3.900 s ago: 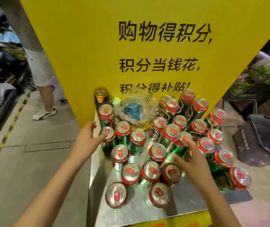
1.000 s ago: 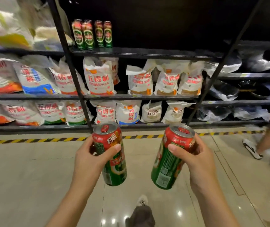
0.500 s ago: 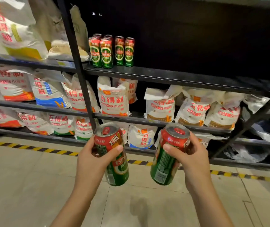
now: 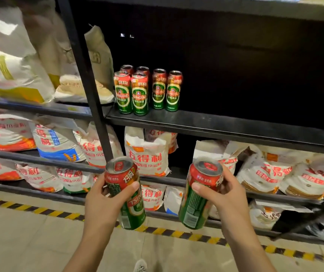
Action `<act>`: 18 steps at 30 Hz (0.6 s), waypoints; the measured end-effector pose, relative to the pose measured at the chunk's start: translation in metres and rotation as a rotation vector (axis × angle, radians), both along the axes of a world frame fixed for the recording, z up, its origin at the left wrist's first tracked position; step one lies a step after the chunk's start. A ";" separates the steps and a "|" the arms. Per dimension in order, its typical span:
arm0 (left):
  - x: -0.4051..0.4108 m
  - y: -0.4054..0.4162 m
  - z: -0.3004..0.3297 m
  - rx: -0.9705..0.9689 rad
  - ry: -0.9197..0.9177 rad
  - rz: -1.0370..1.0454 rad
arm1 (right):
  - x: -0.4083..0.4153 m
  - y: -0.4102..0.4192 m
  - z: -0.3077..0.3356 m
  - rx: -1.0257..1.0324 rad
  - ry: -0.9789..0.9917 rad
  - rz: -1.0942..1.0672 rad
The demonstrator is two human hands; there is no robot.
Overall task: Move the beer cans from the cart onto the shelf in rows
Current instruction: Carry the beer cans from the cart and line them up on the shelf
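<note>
My left hand (image 4: 102, 203) grips a red-and-green beer can (image 4: 126, 193), held upright and slightly tilted. My right hand (image 4: 225, 199) grips a second beer can (image 4: 198, 195) the same way. Both cans hang in front of me, below the black shelf board (image 4: 225, 128). On that board, at its left end beside the upright post (image 4: 86, 75), several matching cans (image 4: 147, 91) stand in short rows. To their right the board is bare and dark. The cart is out of view.
White flour bags (image 4: 147, 154) fill the lower shelves and the bay to the left (image 4: 10, 55). A yellow-and-black striped line (image 4: 176, 233) runs along the floor at the rack's foot. My shoe tip (image 4: 140, 266) shows at the bottom edge.
I have come closer to the rack; the shelf and its cans now look larger and sit nearer. Both hands still hold their cans at the same height.
</note>
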State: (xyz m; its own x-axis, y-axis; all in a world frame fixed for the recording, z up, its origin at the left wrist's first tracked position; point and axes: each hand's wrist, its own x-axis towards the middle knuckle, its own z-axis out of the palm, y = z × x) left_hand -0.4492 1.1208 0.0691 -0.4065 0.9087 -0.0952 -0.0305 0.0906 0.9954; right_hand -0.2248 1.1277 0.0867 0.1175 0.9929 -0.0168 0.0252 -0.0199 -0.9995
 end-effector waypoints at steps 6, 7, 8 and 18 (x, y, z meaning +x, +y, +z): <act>-0.013 0.111 0.009 0.038 0.065 -0.110 | -0.021 0.095 0.001 0.002 0.003 -0.084; -0.012 0.125 0.010 0.040 0.075 -0.125 | -0.023 0.107 0.001 -0.001 0.010 -0.084; -0.011 0.138 0.012 0.042 0.078 -0.139 | -0.025 0.119 0.002 -0.001 0.017 -0.078; 0.013 0.251 0.025 0.103 0.092 -0.196 | -0.024 0.230 0.013 0.098 -0.015 -0.037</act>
State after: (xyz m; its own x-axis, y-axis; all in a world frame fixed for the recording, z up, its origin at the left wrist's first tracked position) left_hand -0.4364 1.3722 0.0938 -0.2237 0.9742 0.0311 0.0687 -0.0160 0.9975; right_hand -0.2487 1.3580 0.0995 0.1536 0.9847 0.0827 0.0411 0.0772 -0.9962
